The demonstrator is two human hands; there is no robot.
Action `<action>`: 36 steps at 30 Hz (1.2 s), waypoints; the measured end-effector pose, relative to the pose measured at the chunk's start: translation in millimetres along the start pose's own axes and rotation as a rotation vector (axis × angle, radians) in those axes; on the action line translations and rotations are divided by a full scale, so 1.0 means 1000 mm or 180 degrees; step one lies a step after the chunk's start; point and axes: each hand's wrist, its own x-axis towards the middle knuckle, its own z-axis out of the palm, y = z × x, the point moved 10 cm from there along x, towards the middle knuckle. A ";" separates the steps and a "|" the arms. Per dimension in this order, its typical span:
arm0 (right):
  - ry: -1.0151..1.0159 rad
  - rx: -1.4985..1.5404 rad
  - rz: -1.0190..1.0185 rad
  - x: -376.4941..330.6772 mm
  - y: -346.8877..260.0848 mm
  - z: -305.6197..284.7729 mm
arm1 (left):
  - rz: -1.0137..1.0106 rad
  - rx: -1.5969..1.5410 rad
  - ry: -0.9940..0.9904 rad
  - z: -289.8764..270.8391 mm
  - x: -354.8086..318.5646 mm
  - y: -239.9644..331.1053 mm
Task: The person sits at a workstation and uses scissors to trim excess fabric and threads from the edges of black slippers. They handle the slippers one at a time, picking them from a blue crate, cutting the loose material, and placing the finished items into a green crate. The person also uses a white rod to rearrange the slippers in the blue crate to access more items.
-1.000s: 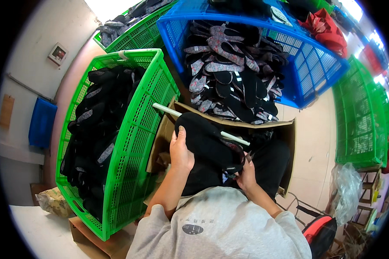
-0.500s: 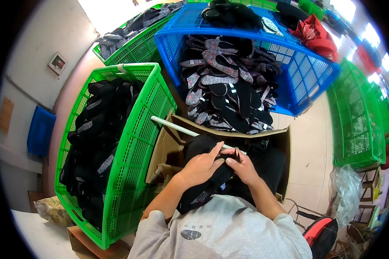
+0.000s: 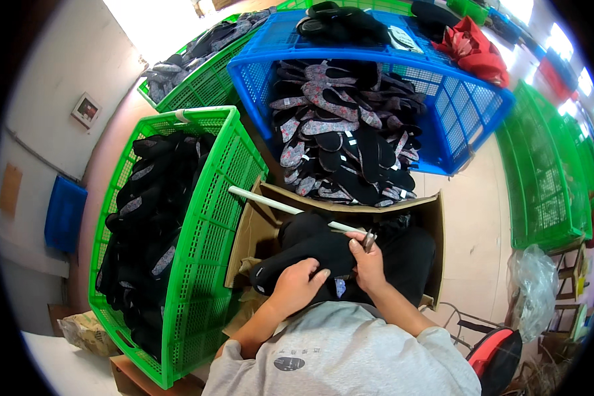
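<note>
A long black slipper (image 3: pixel 313 254) lies across my lap, over the cardboard box (image 3: pixel 350 204). My left hand (image 3: pixel 299 285) is closed on its near edge, thumb and fingers gathered together. At the slipper's right end, my right hand (image 3: pixel 368 264) is closed around small metal thread snips (image 3: pixel 369 239), its thumb and fingers also against the black fabric. A white rod (image 3: pixel 265 199) crosses the box behind the slipper, its middle hidden by black fabric. Between my hands shows a small patterned bluish patch (image 3: pixel 340 286).
A green crate (image 3: pixel 201 251) of black slippers stands at the left. Ahead, a tipped blue crate (image 3: pixel 485 135) holds piled grey-patterned and black slippers, with a red cloth bag (image 3: pixel 475 53) on top. More green crates (image 3: pixel 541 178) and a clear plastic bag (image 3: pixel 533 290) are at the right.
My left hand has moved down and left, away from the right hand, onto the slipper's near edge. The slipper now lies stretched out to the left. My right hand has shifted slightly.
</note>
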 end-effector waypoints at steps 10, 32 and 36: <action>-0.0180 -0.0267 -0.0427 -0.007 0.018 -0.009 | -0.1630 -0.4052 -0.1220 0.093 -0.001 -0.091; 0.0805 0.0630 -0.0049 -0.004 0.028 -0.087 | 0.1174 -0.0841 0.1845 -0.124 -0.064 0.056; 0.0637 0.0909 -0.0134 -0.012 -0.001 -0.077 | 0.0353 -0.1312 0.1049 -0.081 -0.051 -0.008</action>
